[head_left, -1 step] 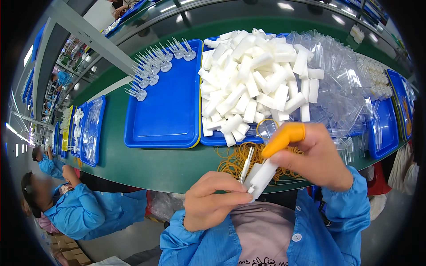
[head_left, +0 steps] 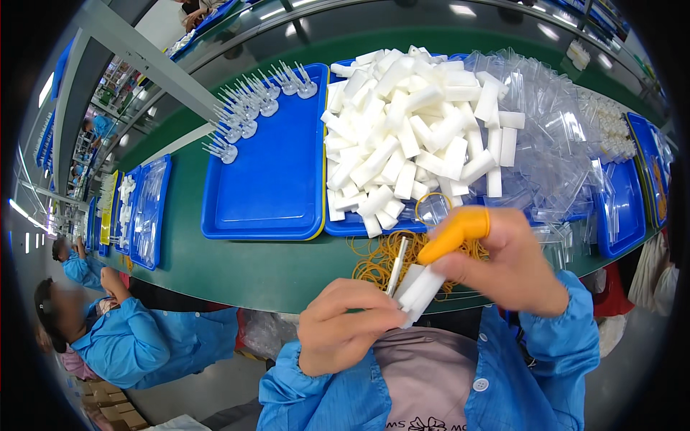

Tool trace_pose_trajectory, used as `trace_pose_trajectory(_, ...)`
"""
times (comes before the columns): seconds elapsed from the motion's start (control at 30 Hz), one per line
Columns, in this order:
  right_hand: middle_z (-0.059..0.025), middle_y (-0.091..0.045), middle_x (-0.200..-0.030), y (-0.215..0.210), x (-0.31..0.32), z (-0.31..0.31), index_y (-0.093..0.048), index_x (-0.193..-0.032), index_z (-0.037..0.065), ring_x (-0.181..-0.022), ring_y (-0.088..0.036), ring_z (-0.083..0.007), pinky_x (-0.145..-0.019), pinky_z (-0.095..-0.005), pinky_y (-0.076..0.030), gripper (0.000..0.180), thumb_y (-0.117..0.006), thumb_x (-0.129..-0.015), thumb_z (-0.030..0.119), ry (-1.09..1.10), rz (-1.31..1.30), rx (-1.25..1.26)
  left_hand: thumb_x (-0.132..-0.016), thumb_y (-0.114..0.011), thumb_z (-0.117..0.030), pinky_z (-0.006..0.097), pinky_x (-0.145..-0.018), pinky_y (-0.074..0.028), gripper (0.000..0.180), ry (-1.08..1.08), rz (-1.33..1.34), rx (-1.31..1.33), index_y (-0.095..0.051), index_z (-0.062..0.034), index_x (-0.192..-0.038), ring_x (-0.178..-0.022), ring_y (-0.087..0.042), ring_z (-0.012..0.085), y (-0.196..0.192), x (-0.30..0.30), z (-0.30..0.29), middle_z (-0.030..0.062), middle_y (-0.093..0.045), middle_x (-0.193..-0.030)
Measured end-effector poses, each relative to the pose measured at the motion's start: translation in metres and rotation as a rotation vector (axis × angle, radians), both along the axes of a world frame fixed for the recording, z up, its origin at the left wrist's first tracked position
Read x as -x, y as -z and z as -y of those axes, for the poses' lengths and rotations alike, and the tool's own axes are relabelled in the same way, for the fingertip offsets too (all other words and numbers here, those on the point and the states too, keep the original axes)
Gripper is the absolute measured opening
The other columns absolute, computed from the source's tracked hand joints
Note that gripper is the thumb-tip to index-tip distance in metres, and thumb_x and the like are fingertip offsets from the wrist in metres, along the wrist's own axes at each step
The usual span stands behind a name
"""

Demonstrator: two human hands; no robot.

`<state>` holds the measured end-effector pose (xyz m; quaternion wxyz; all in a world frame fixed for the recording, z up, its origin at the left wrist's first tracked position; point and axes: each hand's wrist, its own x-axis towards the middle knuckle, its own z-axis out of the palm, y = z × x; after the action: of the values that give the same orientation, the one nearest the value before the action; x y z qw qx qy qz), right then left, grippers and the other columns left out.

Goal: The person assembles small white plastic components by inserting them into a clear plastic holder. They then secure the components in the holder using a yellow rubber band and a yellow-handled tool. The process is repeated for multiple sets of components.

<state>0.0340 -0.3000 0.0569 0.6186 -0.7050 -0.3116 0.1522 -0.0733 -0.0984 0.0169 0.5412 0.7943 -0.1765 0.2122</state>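
Note:
My left hand (head_left: 348, 323) pinches the lower end of a white, foam-like block (head_left: 422, 291). Thin pale rods (head_left: 397, 264) stand up beside its fingertips; what joins them to the block is hidden. From the other side my right hand (head_left: 514, 266) grips the block's upper end between thumb and index finger. An orange finger cot (head_left: 456, 233) covers that index finger. Just beyond the hands, tan rubber bands (head_left: 370, 262) lie in a loose heap on the green table (head_left: 287, 269). A similar loop (head_left: 433, 208) lies by the tray edge above the finger cot.
Ahead, white blocks (head_left: 402, 122) are piled on a blue tray. Clear plastic sleeves (head_left: 539, 129) heap up to the right. On the left, a blue tray (head_left: 269, 179) carries clear round pieces with upright rods (head_left: 248, 108) along its far side. Co-workers in blue (head_left: 154, 337) sit further left.
My right hand has shifted slightly down and left, and the white block has moved closer to my left fingertips. My left hand stays nearly in place.

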Motion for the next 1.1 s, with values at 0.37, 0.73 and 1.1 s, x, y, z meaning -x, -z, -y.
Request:
trace_pose_trajectory(0.37, -0.0076, -0.058, -0.092, 0.004, -0.014, -0.032, -0.067, -0.086, 0.007, -0.082, -0.053, -0.0241, -0.07, -0.0335, -0.042, 0.014, -0.069, -0.072, 0.008, 0.205, 0.607, 0.13, -0.076, -0.065, 0.006, 0.026, -0.076, -0.046, 0.022, -0.187, -0.253, 0.575, -0.061, 0.0003, -0.097, -0.089, -0.057, 0.0173, 0.021, 0.01, -0.008, 0.0104, -0.055, -0.106)
trace_pose_trajectory(0.73, -0.0061, -0.057, -0.094, 0.013, -0.028, -0.053, -0.063, -0.078, 0.007, -0.094, -0.053, -0.022, -0.093, -0.0418, -0.035, 0.01, -0.066, -0.071, 0.012, 0.22, 1.113, 0.528, -0.088, -0.058, -0.007, 0.031, -0.086, -0.041, 0.015, -0.292, -0.155, 0.686, -0.057, -0.0027, -0.102, -0.096, -0.052, 0.0162, 0.037, 0.006, -0.039, 0.008, -0.055, -0.107)
trace_pose_trajectory(1.1, -0.0084, -0.062, -0.082, -0.007, -0.035, -0.021, -0.061, -0.094, -0.001, -0.078, -0.057, -0.0143, -0.074, -0.0273, -0.045, 0.016, -0.059, -0.085, 0.011, -0.047, 0.096, 0.085, -0.063, -0.069, 0.007, 0.031, -0.067, -0.044, 0.021, -0.132, -0.046, 0.093, -0.072, -0.0074, -0.079, -0.076, -0.056, 0.0202, 0.008, 0.01, -0.028, 0.0048, -0.062, -0.082)
